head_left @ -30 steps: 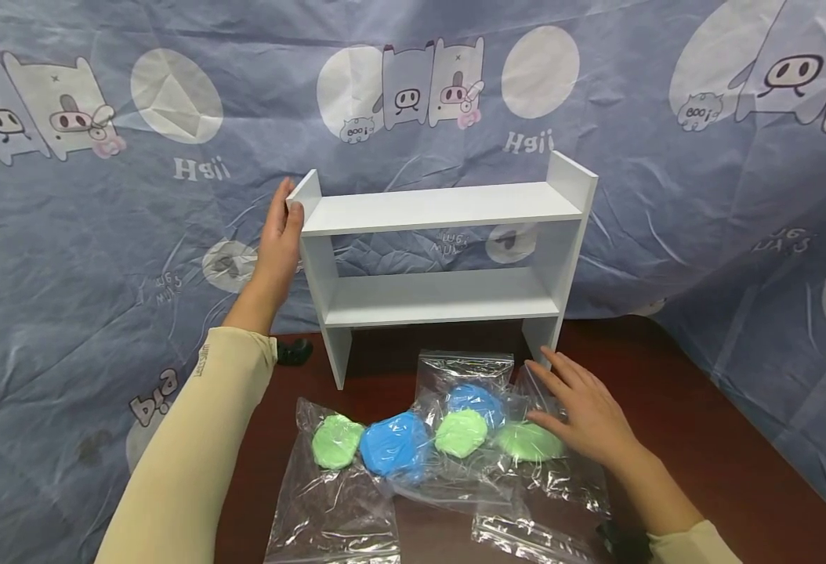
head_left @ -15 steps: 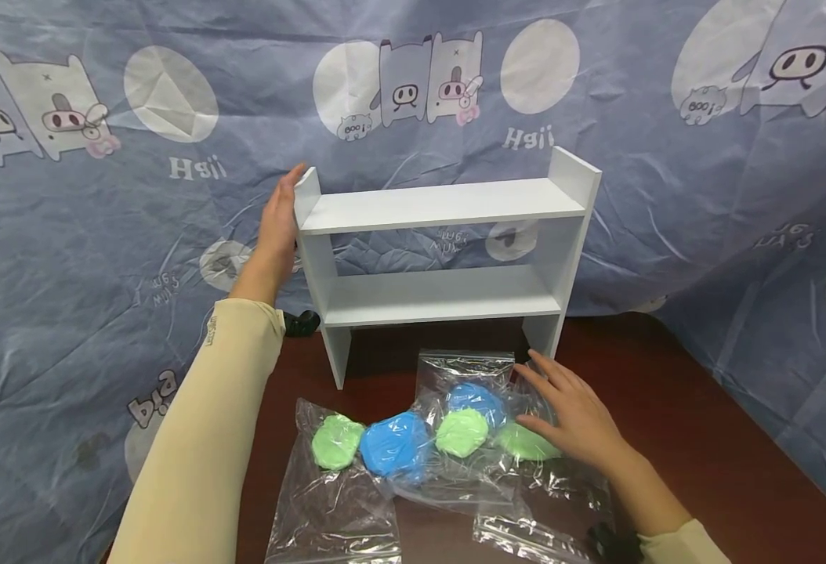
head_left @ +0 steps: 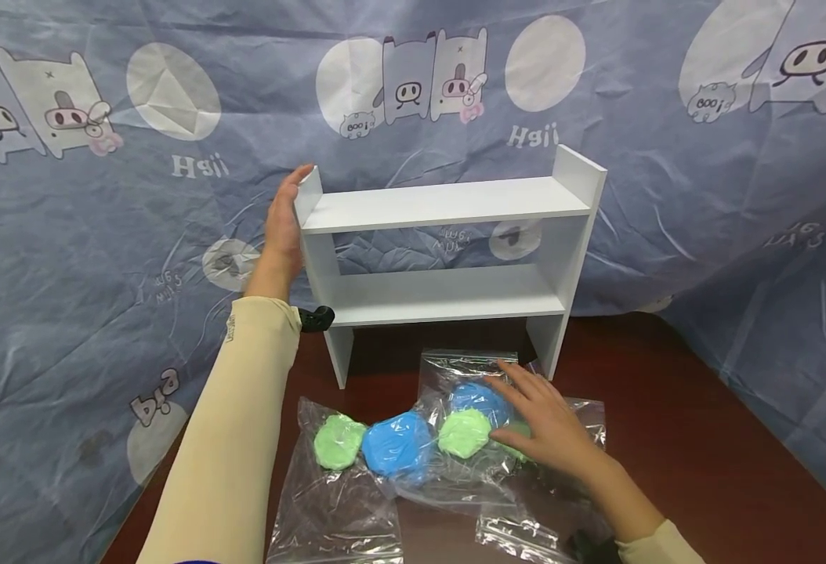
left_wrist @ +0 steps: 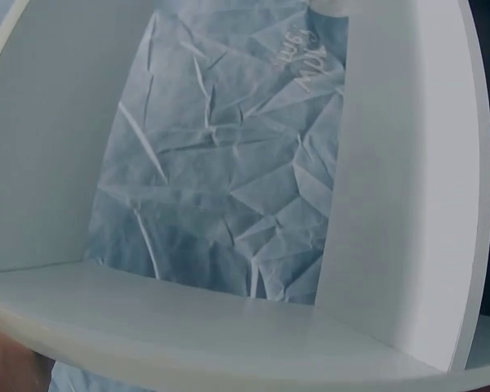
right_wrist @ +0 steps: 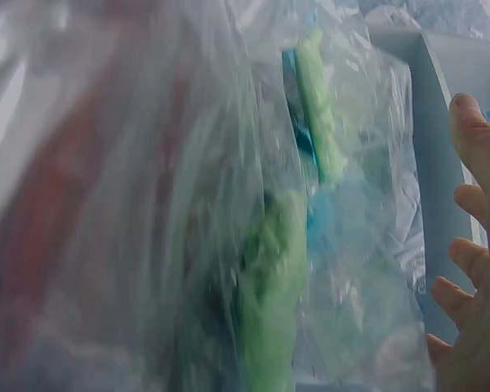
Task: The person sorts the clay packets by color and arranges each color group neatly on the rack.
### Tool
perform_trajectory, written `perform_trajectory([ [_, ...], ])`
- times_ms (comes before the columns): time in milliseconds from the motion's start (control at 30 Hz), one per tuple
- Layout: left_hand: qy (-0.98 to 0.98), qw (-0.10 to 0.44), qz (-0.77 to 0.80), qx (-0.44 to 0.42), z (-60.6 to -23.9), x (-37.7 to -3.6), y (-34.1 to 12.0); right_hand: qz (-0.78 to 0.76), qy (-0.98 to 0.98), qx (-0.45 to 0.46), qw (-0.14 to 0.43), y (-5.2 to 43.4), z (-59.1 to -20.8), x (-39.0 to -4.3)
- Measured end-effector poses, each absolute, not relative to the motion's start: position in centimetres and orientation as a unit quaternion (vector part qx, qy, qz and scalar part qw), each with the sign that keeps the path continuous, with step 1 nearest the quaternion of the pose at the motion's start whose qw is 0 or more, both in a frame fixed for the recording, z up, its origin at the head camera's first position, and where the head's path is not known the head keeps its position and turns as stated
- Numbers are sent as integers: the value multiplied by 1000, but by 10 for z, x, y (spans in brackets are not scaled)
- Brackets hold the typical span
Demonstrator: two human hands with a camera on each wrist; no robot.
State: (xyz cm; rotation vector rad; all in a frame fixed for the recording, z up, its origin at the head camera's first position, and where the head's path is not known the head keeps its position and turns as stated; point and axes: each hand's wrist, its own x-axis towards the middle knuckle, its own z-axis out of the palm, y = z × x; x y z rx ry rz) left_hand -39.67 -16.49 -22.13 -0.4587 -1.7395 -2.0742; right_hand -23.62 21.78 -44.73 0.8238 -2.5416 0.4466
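A small white two-tier shelf (head_left: pixel 430 204) stands upright at the back of the table. My left hand (head_left: pixel 284 231) lies against the outside of its left side panel, fingers extended to the top edge. The left wrist view looks into the shelf's white boards (left_wrist: pixel 392 180); a bit of hand (left_wrist: pixel 12 363) shows at the lower left. My right hand (head_left: pixel 550 423) hovers with spread fingers over clear zip bags (head_left: pixel 335 517) at the right, partly hiding a green lump. Whether it touches the bags is unclear. In the right wrist view, its fingers (right_wrist: pixel 471 257) are apart, beside the bagged green lumps (right_wrist: pixel 273 286).
Bagged putty-like lumps lie in a row: a green one (head_left: pixel 338 441), a blue one (head_left: pixel 396 444), another green one (head_left: pixel 464 432) and a blue one (head_left: pixel 481 401) behind. Brown table (head_left: pixel 695 439) extends right. A patterned blue cloth (head_left: pixel 667 196) hangs close behind the shelf.
My right hand has moved left over the bags, covering more of the rightmost green lump. My left hand's thumb has left the front of the panel, and that hand has slid slightly along it.
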Motion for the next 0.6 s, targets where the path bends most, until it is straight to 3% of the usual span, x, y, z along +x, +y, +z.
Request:
perform_trajectory([
  [600,-572,181,-781,-174,-223,-401,-163,254,-899,345,87,188,-472,-247],
])
